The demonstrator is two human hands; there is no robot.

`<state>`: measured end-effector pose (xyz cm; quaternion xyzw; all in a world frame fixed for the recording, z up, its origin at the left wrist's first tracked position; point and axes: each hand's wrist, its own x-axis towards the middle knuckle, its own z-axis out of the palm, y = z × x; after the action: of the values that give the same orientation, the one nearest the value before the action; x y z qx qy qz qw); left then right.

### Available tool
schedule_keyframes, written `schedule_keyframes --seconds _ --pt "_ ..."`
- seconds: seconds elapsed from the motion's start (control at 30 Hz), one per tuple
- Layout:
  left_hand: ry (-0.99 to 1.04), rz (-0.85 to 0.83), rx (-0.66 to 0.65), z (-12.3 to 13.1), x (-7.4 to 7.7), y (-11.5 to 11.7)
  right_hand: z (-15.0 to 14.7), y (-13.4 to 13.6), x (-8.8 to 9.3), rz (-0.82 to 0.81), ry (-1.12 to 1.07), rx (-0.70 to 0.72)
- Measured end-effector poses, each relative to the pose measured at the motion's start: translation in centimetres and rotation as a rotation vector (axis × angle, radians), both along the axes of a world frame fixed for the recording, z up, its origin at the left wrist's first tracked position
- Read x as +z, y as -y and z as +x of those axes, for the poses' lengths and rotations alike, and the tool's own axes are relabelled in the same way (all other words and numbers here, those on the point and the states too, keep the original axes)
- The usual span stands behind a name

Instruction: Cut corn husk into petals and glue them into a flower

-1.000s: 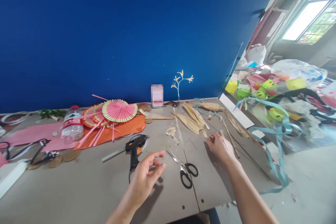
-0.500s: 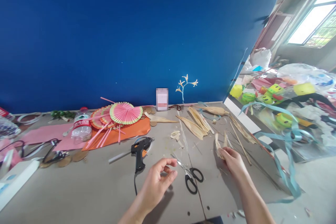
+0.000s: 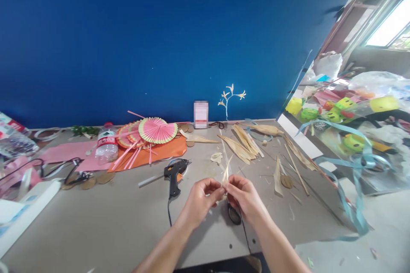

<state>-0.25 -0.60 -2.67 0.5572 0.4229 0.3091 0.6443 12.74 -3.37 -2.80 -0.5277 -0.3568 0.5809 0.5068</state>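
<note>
1. Two-handed pinch on one pale dried husk strip [image 3: 226, 173], held just above the grey table [image 3: 96, 222], centre foreground.
2. Left hand [image 3: 201, 198]: closed, thumb and fingertips gripping the lower end of the husk strip from the left side.
3. Right hand [image 3: 245, 196]: closed as well, fingertips clamped on the same lower end from the right, touching the left hand's fingertips.
4. Husk strip pointing up and slightly right out of the pinch, narrow tip free, apart from the other husks.
5. Black-handled scissors [image 3: 234, 215] flat on the table right under the right hand, mostly hidden, only one handle loop showing.
6. Black glue gun [image 3: 174, 172] lying near the left hand, to its left and a bit farther back, nozzle pointing right, cord trailing toward the near edge.
7. Loose husk pile [image 3: 243, 147] beyond the hands; single husk piece [image 3: 277, 175] off to the right.
8. Pink pleated paper fans [image 3: 153, 130] on an orange sheet [image 3: 166, 153], back left of centre; plastic water bottle [image 3: 106, 147] just left of them.
9. Blue board [image 3: 160, 42] upright behind the table, small husk-flower sprig [image 3: 231, 96] against it.
10. Light blue ribbon [image 3: 352, 196] hanging beyond the table's right edge.
</note>
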Motion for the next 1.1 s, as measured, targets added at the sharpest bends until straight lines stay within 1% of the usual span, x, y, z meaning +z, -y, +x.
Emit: schedule_keyframes --seconds 0.13,0.27,0.37,0.47,0.7,0.8,0.9,0.97,1.1 --pt "0.035 -0.07 0.005 -0.2 0.0 -0.3 -0.1 -0.5 0.0 -0.009 -0.068 -0.023" --pt "0.114 -0.183 -0.016 -0.1 -0.2 -0.4 -0.1 -0.7 0.2 0.001 -0.089 -0.069" --pt "0.184 -0.256 -0.049 -0.1 -0.3 -0.3 0.0 -0.9 0.2 0.04 -0.077 -0.105" --pt "0.24 -0.295 -0.047 -0.2 -0.4 -0.3 0.3 -1.1 0.1 0.082 -0.067 -0.111" --pt "0.24 -0.31 -0.036 -0.4 -0.6 -0.2 0.3 -1.3 0.4 0.092 -0.088 -0.096" --pt "0.199 -0.271 -0.019 -0.2 -0.5 -0.2 0.0 -1.3 0.4 0.096 -0.08 -0.105" --pt "0.173 -0.209 -0.04 -0.2 -0.4 -0.2 -0.1 -1.3 0.4 0.098 -0.089 -0.147" --pt "0.175 -0.195 -0.051 -0.2 -0.4 -0.1 -0.2 -1.4 0.5 0.096 -0.099 -0.172" --pt "0.183 -0.234 -0.026 -0.2 -0.4 -0.1 -0.4 -1.2 0.5 0.091 -0.08 -0.126"
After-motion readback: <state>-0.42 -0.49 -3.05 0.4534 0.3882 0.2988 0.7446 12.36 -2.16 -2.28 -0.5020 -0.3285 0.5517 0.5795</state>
